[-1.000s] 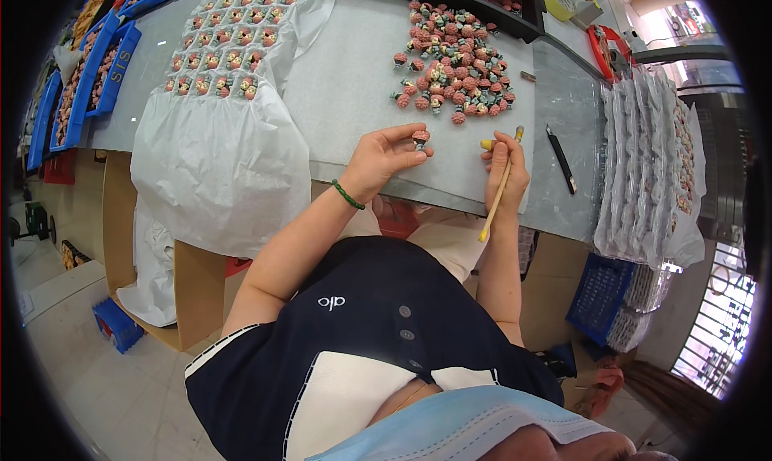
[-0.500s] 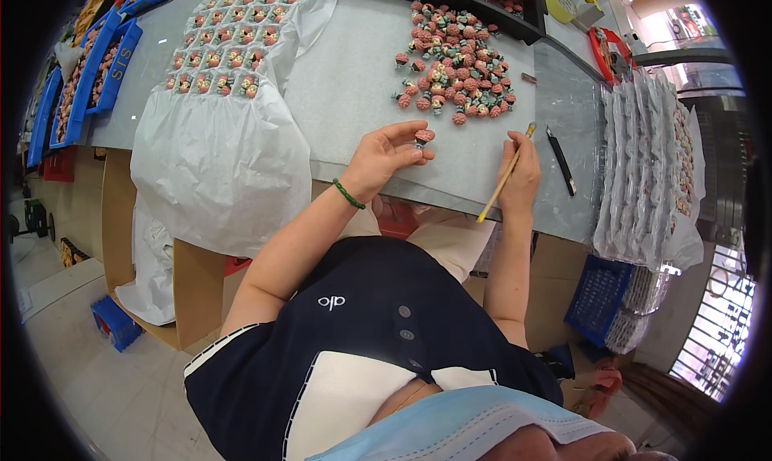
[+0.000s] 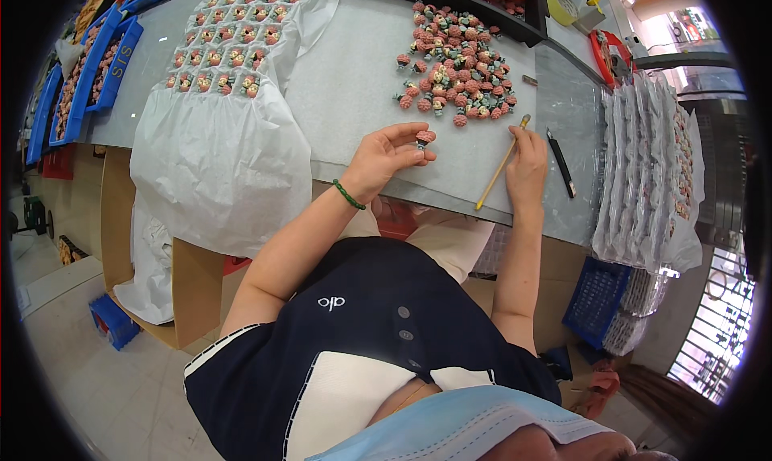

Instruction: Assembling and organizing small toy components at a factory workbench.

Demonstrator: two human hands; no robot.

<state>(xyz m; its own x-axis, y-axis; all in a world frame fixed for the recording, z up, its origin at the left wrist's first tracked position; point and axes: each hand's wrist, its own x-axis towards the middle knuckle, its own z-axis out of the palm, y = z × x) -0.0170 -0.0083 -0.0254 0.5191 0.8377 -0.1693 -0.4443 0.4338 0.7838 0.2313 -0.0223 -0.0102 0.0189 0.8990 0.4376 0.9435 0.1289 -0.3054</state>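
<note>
Between the fingertips of my left hand [image 3: 394, 157] is a small figurine [image 3: 425, 138] with a bumpy pink top and a grey-green lower part. My right hand [image 3: 527, 162] has its fingers closed on a thin yellow paintbrush [image 3: 500, 168], slanted over the near part of the white work sheet, its darker end pointing away from me. A pile of similar figurines [image 3: 462, 67] lies beyond both hands. To the right of my right hand, a black pen-shaped craft knife [image 3: 562, 163] rests on the table.
Figurines fill a white compartment tray [image 3: 229, 47] at the far left, over hanging white wrapping [image 3: 225, 155]. Blue bins [image 3: 112, 71] stand farther left. Several filled packing trays [image 3: 643, 172] are stacked upright at the right. A black tray [image 3: 527, 28] borders the far side.
My right hand has moved slightly right and away from me, and the brush has shifted with it. My left hand holds its figurine nearly still.
</note>
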